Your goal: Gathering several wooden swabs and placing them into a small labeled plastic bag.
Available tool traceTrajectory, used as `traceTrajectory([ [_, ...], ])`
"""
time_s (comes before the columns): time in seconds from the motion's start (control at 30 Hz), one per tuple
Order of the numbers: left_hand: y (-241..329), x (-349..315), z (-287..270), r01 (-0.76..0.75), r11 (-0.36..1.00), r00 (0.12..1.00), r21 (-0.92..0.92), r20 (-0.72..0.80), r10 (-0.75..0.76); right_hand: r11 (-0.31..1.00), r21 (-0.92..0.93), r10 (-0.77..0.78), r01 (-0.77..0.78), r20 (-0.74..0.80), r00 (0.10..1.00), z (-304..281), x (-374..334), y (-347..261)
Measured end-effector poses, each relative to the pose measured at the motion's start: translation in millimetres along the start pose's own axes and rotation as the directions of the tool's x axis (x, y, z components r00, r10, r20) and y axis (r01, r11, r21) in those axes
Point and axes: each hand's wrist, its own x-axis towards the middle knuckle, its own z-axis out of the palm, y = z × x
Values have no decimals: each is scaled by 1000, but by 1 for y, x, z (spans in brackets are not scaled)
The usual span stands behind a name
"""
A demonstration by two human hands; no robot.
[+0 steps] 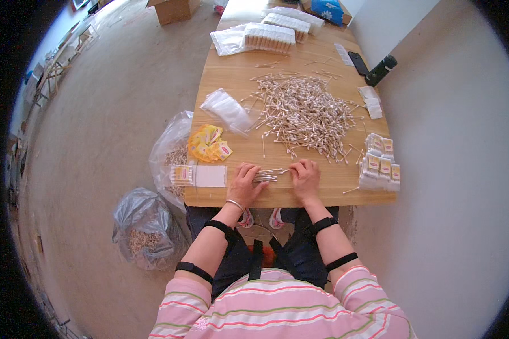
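At the near edge of the wooden table, a small row of cotton swabs [264,176] lies between my two hands. My left hand [245,183] is closed around the left end of this row, with its fingers bent over the swabs. Opposite it, my right hand [306,181] pinches the end of a swab at the row's right side. Beyond both hands spreads a large heap of loose cotton swabs [308,110]. Left of my left hand lie a white card [211,175] and a clear packet of swabs [181,175] with a yellow label.
Yellow label cards [206,144] and clear bags [227,110] lie at the left. Filled packets [380,164] stack at the right edge. Swab bundles [270,38], a phone [357,63] and a dark bottle [381,70] sit farther back. A grey plastic sack [144,209] stands on the floor.
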Motion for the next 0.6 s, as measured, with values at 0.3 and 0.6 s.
traceTrajectory([
  [0.3, -2, -1, 1, -20, 1000, 1000, -13, -22, 20, 968, -233, 115, -98, 63, 991, -6, 6, 12],
  [0.6, -4, -1, 1, -7, 999, 1000, -31, -22, 6, 929, 352, 159, -116, -95, 983, 33, -8, -39],
])
